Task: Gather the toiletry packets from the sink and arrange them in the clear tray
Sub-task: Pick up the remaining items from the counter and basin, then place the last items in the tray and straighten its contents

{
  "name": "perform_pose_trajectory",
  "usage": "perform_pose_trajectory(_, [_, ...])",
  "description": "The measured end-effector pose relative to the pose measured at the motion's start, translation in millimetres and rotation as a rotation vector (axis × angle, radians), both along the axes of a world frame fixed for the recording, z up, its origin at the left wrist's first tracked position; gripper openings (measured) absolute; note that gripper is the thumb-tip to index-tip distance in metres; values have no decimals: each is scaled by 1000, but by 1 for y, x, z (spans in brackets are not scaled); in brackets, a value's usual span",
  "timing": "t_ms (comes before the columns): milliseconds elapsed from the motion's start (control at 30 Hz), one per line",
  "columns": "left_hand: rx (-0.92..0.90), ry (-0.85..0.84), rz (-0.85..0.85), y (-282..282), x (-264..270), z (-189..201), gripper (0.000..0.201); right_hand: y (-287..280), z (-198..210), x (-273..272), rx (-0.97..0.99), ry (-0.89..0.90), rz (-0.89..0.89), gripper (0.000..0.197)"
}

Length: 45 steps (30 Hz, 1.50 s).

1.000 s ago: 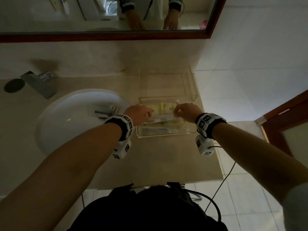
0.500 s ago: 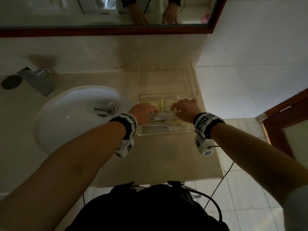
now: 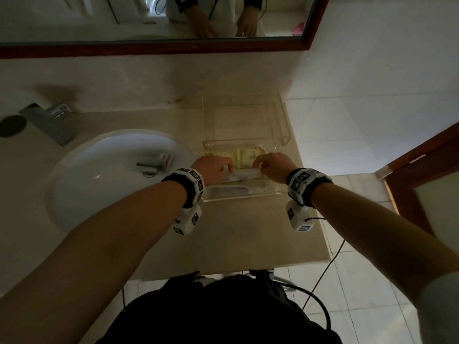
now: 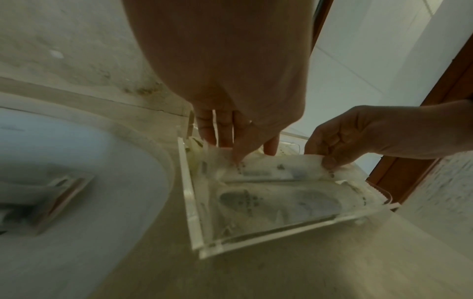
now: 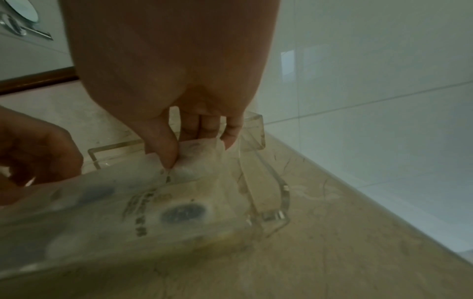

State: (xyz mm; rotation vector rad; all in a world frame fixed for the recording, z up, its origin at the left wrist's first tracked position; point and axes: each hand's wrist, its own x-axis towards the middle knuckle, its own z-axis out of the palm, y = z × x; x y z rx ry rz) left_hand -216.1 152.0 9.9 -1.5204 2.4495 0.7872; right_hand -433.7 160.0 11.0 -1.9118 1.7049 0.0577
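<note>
A clear acrylic tray (image 3: 283,142) stands on the counter right of the white sink (image 3: 82,194). Both hands hold one long white packet (image 3: 242,175) over the tray's near part: my left hand (image 3: 216,167) pinches its left end, my right hand (image 3: 272,167) pinches its right end. The same packet (image 4: 271,168) shows in the left wrist view, held by the left fingers (image 4: 240,149); in the right wrist view the thumb and fingers (image 5: 166,149) pinch its corner (image 5: 194,159). A yellow packet (image 3: 248,156) and another white packet (image 3: 236,189) lie in the tray. One packet (image 3: 159,161) lies in the sink basin.
A metal faucet (image 3: 49,120) stands behind the sink at the left. A mirror with a wooden frame (image 3: 173,47) hangs above. A tiled wall (image 3: 372,83) borders the counter on the right, with a wooden door frame (image 3: 422,155) beyond. The counter's front edge (image 3: 248,266) is close to my body.
Both hands have shifted slightly away from me over the tray, still holding the white packet between them. The view has tilted a little.
</note>
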Motion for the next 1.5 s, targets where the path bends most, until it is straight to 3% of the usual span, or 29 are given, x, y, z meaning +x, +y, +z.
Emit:
perform_pose_trajectory(167, [-130,-63,-12,2,1,-5,33,3,2,-2,-127,98,80,35])
perform_pose_trajectory(267, [-114,-54,-18,1,-2,-1,34,1,4,-2,-208,163,158,34])
perform_pose_trajectory(433, [17,-126,-69,2,-11,3,36,0,7,2,-81,134,160,30])
perform_pose_trajectory(600, [64,-158,-99,3,-6,-5,46,8,7,-1,-40,136,215,45])
perform_pose_trajectory(867, [56,-149,-102,3,-7,-8,47,11,8,-5,-2,163,331,51])
perform_pose_trajectory(1100, [9,-133,-86,7,-8,-12,36,7,-1,-4,24,112,312,45])
perform_pose_trajectory(1267, [-29,-121,-44,12,-7,-17,39,10,-7,-6,10,92,288,42])
perform_pose_trajectory(1500, [-61,-108,-76,17,-4,-12,42,12,-1,1,-10,182,301,41])
